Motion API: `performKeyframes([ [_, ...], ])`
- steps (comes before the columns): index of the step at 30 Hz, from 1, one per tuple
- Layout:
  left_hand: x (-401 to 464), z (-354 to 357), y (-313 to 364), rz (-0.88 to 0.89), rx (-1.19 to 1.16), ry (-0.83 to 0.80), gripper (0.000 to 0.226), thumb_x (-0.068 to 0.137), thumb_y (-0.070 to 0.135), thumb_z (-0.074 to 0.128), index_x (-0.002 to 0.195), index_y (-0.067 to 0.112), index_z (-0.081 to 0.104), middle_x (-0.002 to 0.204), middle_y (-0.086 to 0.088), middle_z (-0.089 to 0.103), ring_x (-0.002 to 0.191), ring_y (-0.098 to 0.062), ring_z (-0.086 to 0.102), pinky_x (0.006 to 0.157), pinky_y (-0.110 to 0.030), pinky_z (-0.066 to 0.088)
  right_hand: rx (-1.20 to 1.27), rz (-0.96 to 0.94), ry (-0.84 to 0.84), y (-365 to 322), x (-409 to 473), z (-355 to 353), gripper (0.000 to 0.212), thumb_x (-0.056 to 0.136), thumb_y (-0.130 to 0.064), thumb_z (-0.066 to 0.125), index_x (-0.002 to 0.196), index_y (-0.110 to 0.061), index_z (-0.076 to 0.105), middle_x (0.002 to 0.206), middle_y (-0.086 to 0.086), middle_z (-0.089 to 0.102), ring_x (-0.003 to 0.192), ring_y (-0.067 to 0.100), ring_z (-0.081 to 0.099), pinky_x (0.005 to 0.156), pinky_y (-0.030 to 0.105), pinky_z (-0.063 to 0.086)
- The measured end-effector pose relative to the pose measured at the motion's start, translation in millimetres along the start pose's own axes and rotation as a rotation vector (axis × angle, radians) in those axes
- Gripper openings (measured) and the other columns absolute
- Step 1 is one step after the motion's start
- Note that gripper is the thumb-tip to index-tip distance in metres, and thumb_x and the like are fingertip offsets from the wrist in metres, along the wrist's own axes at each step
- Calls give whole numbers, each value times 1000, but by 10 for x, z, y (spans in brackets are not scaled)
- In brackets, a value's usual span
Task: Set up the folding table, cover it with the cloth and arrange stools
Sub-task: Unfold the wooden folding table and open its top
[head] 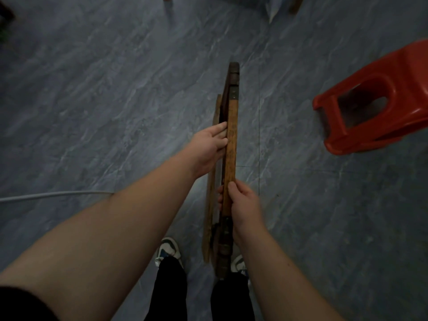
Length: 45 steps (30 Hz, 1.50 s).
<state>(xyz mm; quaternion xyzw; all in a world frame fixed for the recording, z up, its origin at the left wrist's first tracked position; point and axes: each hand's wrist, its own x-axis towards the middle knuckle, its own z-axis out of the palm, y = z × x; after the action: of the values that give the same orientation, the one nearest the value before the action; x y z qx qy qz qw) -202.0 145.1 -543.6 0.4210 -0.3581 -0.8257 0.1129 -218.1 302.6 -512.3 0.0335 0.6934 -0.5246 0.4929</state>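
Note:
The folded wooden table (231, 144) stands on edge above the grey floor, seen from above as a narrow brown slat running away from me. My left hand (209, 147) holds its left side near the middle, with fingers tucked into the gap between the folded parts. My right hand (243, 205) grips the top slat nearer to me, thumb on top and fingers wrapped round it. A red plastic stool (375, 98) lies tipped on its side on the floor to the right.
Grey marbled floor tiles (104, 100) spread all around. A white cable (53, 195) runs along the floor at the left. Furniture legs (168, 3) and a pale cloth corner (274, 8) show at the top edge. My feet in white shoes (169, 249) stand just below the table.

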Motion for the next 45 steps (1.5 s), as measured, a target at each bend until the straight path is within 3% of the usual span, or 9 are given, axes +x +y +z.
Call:
performKeyframes([
  [6,-36,-136,-61,-3,-25,-6,61,92,-14,40,150,4,31,144,-13,51,127,-26,55,108,-43,44,59,17,-64,216,45,48,24,104,-12,42,104,-5,65,75,4,68,60,12,60,57,26,49],
  [18,-213,-140,-332,13,-104,25,60,91,-17,39,146,6,36,136,-11,58,123,-27,58,101,-38,48,18,7,-129,487,11,-151,21,105,-9,40,107,-5,61,76,5,66,60,13,57,57,27,49],
  [24,-292,-55,-483,51,-140,76,60,92,-17,35,148,5,34,141,-12,53,127,-26,54,111,-45,40,-29,2,-178,562,-14,-290,22,105,-12,42,108,-7,63,78,3,68,65,14,59,62,31,51],
  [28,-357,-7,-537,89,-163,114,55,95,-13,38,147,2,35,141,-15,53,127,-27,55,110,-46,41,-22,16,-223,566,24,-343,23,105,-13,41,106,-6,63,84,8,69,67,16,61,64,32,50],
  [32,-600,-9,-666,91,-57,177,48,95,-8,45,141,5,45,136,-11,58,120,-24,61,103,-49,47,-54,19,-314,521,21,-420,26,101,1,39,118,-2,57,103,17,67,79,19,67,72,33,54],
  [35,-985,70,-874,105,79,230,47,94,-6,50,140,6,47,132,-9,61,114,-21,64,93,-38,55,-147,-23,-386,561,-62,-514,31,97,9,43,122,-3,57,112,23,66,86,16,70,76,30,56],
  [37,-1229,112,-1107,142,133,244,53,93,-10,50,143,7,46,133,-5,61,115,-20,63,88,-30,56,-212,-59,-395,642,-155,-577,33,95,9,48,117,-12,60,107,12,70,85,9,71,78,25,56],
  [40,-1504,96,-1463,161,182,236,59,91,-15,46,144,11,45,134,-2,61,123,-12,58,105,-35,46,-295,-140,-350,828,-276,-687,39,94,5,56,127,-14,58,108,1,73,98,9,70,88,24,53],
  [45,-1857,70,-1952,186,281,179,55,97,-1,48,148,16,40,137,2,59,125,-8,55,110,-34,40,-351,-249,-319,1045,-518,-909,45,93,6,55,133,-14,56,113,-1,72,105,8,68,95,28,53],
])
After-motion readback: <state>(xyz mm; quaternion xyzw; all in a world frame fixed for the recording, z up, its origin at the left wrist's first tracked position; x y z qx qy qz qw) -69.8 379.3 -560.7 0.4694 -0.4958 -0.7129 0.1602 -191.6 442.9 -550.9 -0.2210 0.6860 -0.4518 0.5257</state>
